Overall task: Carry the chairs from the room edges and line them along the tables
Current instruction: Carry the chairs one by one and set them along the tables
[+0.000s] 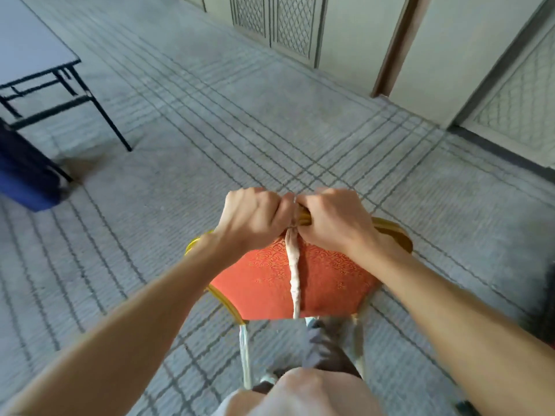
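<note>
Both hands, left (252,216) & right (332,219), fingers curled tight round top rail of red chair (324,280), counter (27,52) far left.

Nothing on the left hand (255,217) or right hand (333,219), and both forearms are bare to the frame edge. Bare knee (303,388) too. Just left of the knee there's pale fabric (228,400), maybe shorts. Above the knee a dark grey-brown shoe (326,346), pretty blurry tbh.

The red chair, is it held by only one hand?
No, the left hand and the right hand both grip the top of the red chair.
</note>
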Demonstrator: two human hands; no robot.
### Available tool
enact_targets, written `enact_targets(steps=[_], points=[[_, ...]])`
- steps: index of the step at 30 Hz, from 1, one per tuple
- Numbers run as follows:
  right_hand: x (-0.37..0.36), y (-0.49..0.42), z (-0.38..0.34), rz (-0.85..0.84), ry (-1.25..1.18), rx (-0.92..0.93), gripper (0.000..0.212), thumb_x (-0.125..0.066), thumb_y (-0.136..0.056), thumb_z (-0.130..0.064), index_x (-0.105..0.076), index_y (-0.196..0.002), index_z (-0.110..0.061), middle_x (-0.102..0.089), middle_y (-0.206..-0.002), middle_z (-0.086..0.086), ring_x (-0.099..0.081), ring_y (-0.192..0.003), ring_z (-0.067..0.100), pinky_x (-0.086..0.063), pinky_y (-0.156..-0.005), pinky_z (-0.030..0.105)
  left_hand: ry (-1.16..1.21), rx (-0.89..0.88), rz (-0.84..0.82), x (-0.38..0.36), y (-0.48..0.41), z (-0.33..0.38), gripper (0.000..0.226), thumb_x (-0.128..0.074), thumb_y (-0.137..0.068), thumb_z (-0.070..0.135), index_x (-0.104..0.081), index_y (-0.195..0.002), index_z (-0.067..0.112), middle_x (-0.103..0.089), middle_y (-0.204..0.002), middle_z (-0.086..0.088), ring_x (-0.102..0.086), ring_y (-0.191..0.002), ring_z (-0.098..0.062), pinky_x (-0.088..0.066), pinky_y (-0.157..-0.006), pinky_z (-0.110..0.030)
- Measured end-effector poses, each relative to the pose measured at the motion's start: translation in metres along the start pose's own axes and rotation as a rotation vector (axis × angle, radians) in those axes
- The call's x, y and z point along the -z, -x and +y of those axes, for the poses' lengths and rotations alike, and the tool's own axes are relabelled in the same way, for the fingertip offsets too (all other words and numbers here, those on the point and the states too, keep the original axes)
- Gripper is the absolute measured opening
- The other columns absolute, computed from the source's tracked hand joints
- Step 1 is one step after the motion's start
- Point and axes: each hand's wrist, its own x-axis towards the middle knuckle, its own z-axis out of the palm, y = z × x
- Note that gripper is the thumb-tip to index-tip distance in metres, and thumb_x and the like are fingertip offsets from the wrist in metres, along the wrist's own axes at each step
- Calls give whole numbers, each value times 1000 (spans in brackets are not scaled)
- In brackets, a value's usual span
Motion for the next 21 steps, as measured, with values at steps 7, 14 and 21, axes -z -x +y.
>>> enact_targets(steps=[7, 14, 21], points=[[-64, -96, 84, 2, -99, 151, 13, -74, -69, -30, -66, -73, -19, -58, -62, 7, -62, -56, 34, -46, -47, 34, -169, 138, 75, -43, -82, -36, 64, -21, -88, 53, -61, -63, 9, -59, -63, -13, -59, -64, -41, -22, -52, -30], [-116, -187, 163, -159, -144, 271, 13, -78, -67, -20, -65, -71, -18, -59, -61, 7, -60, -52, 31, -44, -47, 29, -207, 437, 1, -101, -173, -68, 67, -21, -82, 59, -67, -67, 14, -61, -67, -7, -61, -66, -29, -28, -52, -29], [-136, -271, 194, -124, -224, 248, 18, -66, -71, -24, -53, -60, -19, -48, -52, 0, -39, -46, 19, -32, -44, 23, -87, 661, 5, -102, -243, -101, 50, -37, -92, 48, -48, -56, 15, -51, -60, -3, -50, -66, -23, -30, -58, -31]])
